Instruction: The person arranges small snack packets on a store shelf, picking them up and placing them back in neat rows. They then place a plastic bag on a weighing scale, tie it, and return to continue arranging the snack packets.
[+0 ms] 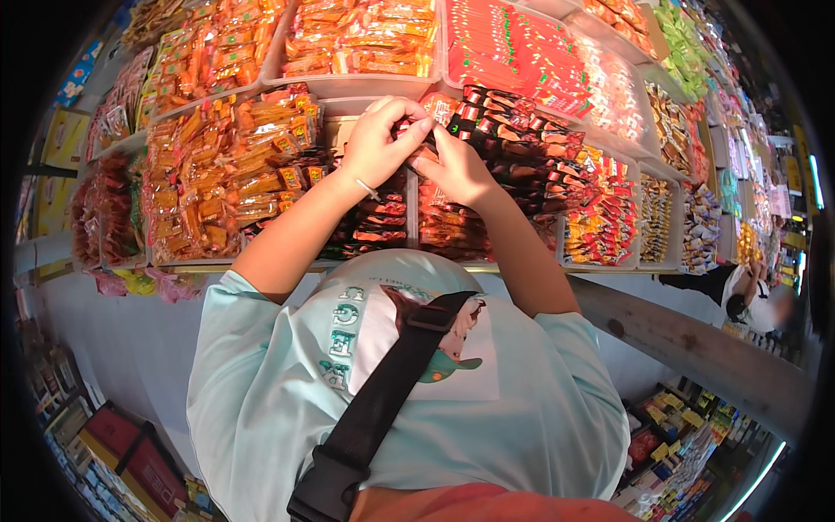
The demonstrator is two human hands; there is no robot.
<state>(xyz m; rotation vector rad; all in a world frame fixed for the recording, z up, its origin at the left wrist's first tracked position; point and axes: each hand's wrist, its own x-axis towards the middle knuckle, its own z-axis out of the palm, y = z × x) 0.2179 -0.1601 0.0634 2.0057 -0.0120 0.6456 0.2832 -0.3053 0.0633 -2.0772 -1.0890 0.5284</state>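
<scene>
My left hand [383,136] and my right hand [458,164] meet over a plastic bin of dark snack packets. Both sets of fingers are curled around small black and red snack packets [403,125], mostly covered by the hands, so how many I hold is unclear. Below the left hand lie black and red packets [375,218] in their compartment. Rows of black packets [502,134] are stacked just right of my right hand. Behind the left hand, a bit of brown cardboard [338,130] shows in the bin.
Orange snack sticks in clear wrappers [215,176] fill the bin at left. Pink-red packets [515,52] and orange packets [362,36] lie in farther bins. Yellow and red packets [597,212] stand at right. A thick beam [685,339] slants at lower right; another person [750,297] is beyond.
</scene>
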